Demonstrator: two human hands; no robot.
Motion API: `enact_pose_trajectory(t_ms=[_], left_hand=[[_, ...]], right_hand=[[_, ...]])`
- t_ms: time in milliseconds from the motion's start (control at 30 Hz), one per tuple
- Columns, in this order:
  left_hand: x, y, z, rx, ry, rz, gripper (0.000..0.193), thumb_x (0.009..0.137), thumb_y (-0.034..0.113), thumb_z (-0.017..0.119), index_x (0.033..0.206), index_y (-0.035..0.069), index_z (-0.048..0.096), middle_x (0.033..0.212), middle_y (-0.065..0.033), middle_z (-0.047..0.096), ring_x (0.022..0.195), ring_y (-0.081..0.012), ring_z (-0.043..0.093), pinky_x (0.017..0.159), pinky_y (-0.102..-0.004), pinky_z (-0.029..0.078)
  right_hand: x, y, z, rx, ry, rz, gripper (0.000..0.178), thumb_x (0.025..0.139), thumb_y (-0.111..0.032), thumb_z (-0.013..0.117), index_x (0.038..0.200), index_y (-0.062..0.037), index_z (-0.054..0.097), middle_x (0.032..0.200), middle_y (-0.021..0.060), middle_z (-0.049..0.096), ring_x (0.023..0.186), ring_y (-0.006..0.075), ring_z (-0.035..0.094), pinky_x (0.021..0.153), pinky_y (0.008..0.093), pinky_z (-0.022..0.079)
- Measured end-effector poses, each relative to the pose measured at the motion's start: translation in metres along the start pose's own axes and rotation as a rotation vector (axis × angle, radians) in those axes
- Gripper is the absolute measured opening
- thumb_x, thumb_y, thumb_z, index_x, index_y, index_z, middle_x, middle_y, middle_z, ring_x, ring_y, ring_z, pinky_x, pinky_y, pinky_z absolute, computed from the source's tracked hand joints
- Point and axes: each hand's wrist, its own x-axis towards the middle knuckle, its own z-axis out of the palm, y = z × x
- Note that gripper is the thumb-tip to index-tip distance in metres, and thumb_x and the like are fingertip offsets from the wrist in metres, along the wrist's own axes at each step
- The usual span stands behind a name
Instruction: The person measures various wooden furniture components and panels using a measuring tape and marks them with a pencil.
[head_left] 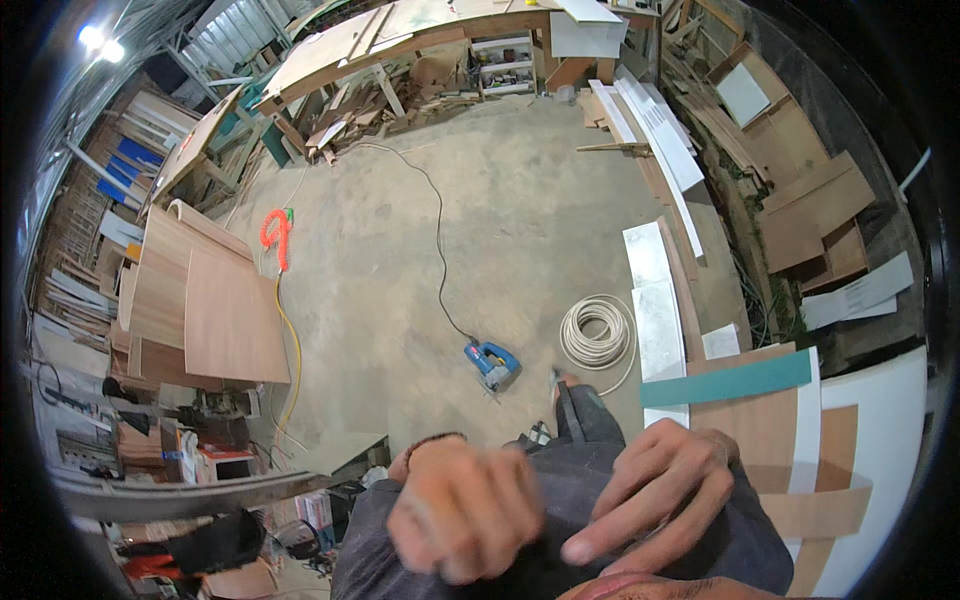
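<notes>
My left hand (465, 512) is held over my lap with its fingers curled in, slightly blurred by movement. Whatever may be inside that closed hand is hidden. To its right, my right hand (662, 492) hangs above my dark trousers (735, 540), fingers loosely bent and apart, with nothing visible in it. The two hands do not touch. On the concrete floor in front of me lies a blue jigsaw (491, 366), its black cord (440, 215) running away towards the far workbench. Neither hand is in contact with the tool.
A coil of pale hose or cable (597, 332) lies right of the jigsaw. White and green boards (730, 379) are stacked at my right. Curved plywood sheets (235, 315) and an orange spiral hose (276, 238) are at the left. A long workbench (420, 22) stands at the back.
</notes>
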Motion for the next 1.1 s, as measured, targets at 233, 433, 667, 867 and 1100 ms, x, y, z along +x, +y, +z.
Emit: enact_pose_trajectory(t_ms=[233,433,667,867,1100], left_hand=[[-0.021,-0.018,-0.253,0.637,0.135,-0.157,0.018,0.098,0.016,0.053,0.088,0.004,0.061,0.080,-0.0120,0.063,0.059,-0.0222,0.058,0.047,-0.0305,0.040],[0.039,-0.029,-0.482,0.558,0.077,0.126,0.021,0.093,0.005,0.055,0.072,0.005,0.054,0.071,-0.0096,0.062,0.055,-0.0186,0.056,0.042,-0.0276,0.032],[0.058,-0.013,-0.692,0.754,0.026,-0.127,0.015,0.097,0.015,0.060,0.102,0.005,0.071,0.098,-0.0107,0.068,0.063,-0.0166,0.059,0.048,-0.0256,0.037],[0.032,-0.008,-0.881,0.835,-0.030,-0.222,0.010,0.095,0.008,0.056,0.092,0.004,0.064,0.078,-0.0061,0.057,0.056,-0.0176,0.050,0.047,-0.0264,0.035],[0.000,0.046,-1.135,0.320,0.159,-0.084,0.019,0.088,0.017,0.066,0.076,0.002,0.062,0.062,-0.0050,0.051,0.051,-0.0205,0.052,0.043,-0.0303,0.034]], right_hand=[[0.002,0.163,-0.229,0.137,-0.236,0.064,0.012,0.088,-0.005,0.064,0.091,-0.0021,0.074,0.088,0.0116,0.066,0.066,0.0183,0.059,0.058,0.0256,0.050],[0.045,0.284,-0.445,0.229,-0.165,0.042,0.011,0.085,-0.002,0.065,0.085,-0.0062,0.075,0.082,0.0067,0.060,0.067,0.0163,0.056,0.071,0.0307,0.059],[0.121,0.437,-0.605,0.206,0.004,0.031,0.006,0.084,-0.003,0.072,0.087,-0.0072,0.068,0.089,0.0084,0.057,0.078,0.0211,0.061,0.072,0.0358,0.063],[0.135,0.576,-0.736,0.297,0.182,0.009,0.018,0.084,0.006,0.070,0.094,-0.0034,0.059,0.108,0.0122,0.047,0.088,0.0272,0.066,0.069,0.0366,0.064],[0.225,0.717,-0.856,0.040,-0.001,0.078,0.011,0.081,-0.001,0.076,0.091,-0.0064,0.075,0.098,0.0137,0.071,0.076,0.0204,0.070,0.063,0.0265,0.059]])
